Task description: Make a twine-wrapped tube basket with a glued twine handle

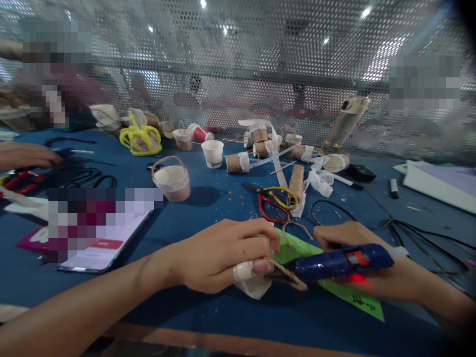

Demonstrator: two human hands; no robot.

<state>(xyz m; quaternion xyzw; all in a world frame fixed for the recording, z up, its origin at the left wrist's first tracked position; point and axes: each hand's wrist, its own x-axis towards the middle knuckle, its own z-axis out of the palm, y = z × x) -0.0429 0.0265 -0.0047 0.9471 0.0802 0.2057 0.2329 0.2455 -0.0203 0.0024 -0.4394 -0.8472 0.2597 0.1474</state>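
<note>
My left hand (pixel 223 255) is closed around a small white paper cup (pixel 256 287) lying on its side. A length of twine (pixel 288 272) sticks out from the cup and curves past its mouth. My right hand (pixel 347 233) grips a blue hot glue gun (pixel 334 263), whose small light glows red underneath. The gun's nozzle points left, close to the cup; its tip is partly hidden by my fingers and the twine. Beneath the gun lies a bright green paper sheet (pixel 366 300) with dark writing.
Red-and-yellow-handled scissors (pixel 277 201) and a twine roll (pixel 296 183) lie beyond my hands. A twine-handled cup basket (pixel 173 181) stands left of them, near a phone (pixel 111 238). Several wrapped cups line the perforated screen (pixel 238 74). Black cables (pixel 416 235) run right. Another person's hand (pixel 28 154) is far left.
</note>
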